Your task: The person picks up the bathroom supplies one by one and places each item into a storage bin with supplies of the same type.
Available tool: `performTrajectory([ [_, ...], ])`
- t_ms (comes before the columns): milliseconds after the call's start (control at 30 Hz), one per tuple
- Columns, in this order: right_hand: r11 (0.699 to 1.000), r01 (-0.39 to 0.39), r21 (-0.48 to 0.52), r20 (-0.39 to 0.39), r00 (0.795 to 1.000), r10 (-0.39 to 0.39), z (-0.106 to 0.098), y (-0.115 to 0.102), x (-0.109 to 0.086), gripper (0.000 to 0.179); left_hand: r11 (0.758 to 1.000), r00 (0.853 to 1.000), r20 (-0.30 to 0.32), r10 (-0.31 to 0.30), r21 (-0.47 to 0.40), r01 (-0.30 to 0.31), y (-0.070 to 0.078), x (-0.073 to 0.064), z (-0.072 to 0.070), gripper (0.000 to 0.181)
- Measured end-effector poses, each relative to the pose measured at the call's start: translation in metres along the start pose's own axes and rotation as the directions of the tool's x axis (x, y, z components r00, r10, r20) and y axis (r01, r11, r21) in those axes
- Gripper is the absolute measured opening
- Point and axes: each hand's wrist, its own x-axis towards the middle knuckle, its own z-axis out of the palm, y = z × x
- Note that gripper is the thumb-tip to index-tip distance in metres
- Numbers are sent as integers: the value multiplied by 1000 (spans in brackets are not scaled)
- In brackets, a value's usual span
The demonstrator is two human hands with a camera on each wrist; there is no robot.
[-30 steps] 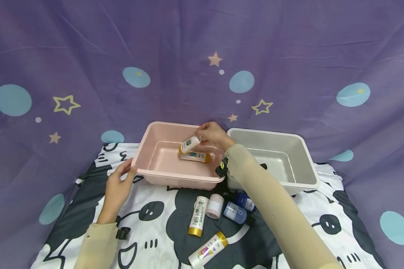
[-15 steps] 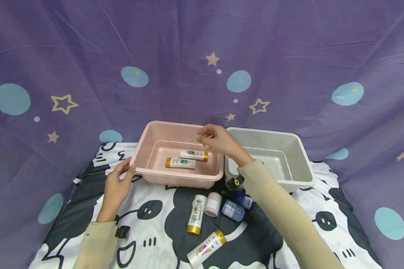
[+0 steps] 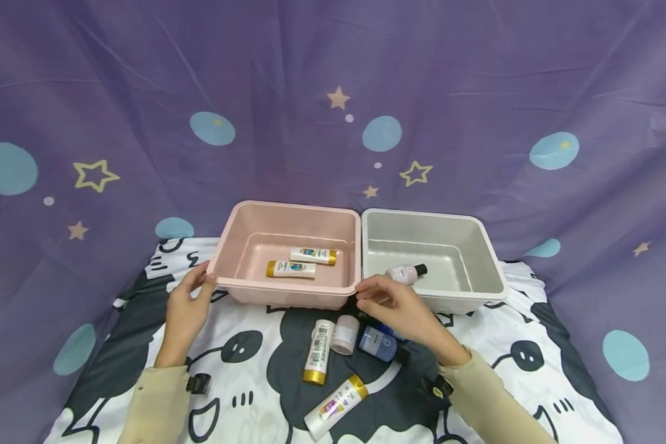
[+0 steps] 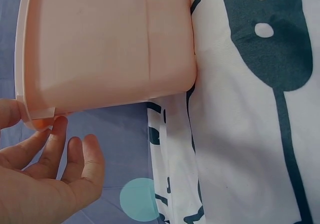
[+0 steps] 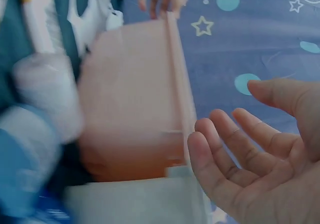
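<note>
At its front left corner, the rim of a pink plastic bin [image 3: 283, 298] is pinched between the thumb and fingers of my left hand [image 3: 184, 317]. Two white tubes with gold caps, one farther back [image 3: 312, 256] and one nearer [image 3: 290, 269], lie inside it. My right hand [image 3: 402, 313] holds nothing; in the right wrist view its fingers [image 5: 240, 149] are relaxed and spread. It hovers before the bins, over a dark blue bottle [image 3: 394, 332] that it partly hides. Close by lie a light blue bottle [image 3: 378, 344] and a pale pink bottle [image 3: 345, 336].
A light grey bin [image 3: 455, 303] stands right of the pink one, holding a pinkish bottle with a black cap [image 3: 402, 274]. Two more white tubes with gold caps, one upper [image 3: 319, 348] and one lower [image 3: 335, 408], lie on the patterned cloth [image 3: 255, 382]. A purple curtain [image 3: 288, 123] hangs behind.
My right hand let a white tube go into the pink bin, then moved back towards me and right, to above the bottles. My left hand stays on the rim.
</note>
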Motion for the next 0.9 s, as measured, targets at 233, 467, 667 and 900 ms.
performTrajectory([
  [233, 999, -34, 34, 73, 997, 32, 27, 21, -45, 29, 1000, 1000, -3, -6, 7, 6, 1, 0, -1, 49],
  [467, 996, -57, 66, 146, 988, 47, 52, 44, -72, 35, 1000, 1000, -21, -11, 5, 11, 2, 1, 1, 48],
  [667, 1000, -17, 6, 185, 983, 16, 70, 61, -83, 38, 1000, 1000, -27, -11, 0, 11, 2, 2, 2, 47],
  [900, 993, 58, -105, 270, 962, -27, 84, 71, -85, 41, 1000, 1000, -22, -20, -9, 20, 0, 3, 1, 47],
])
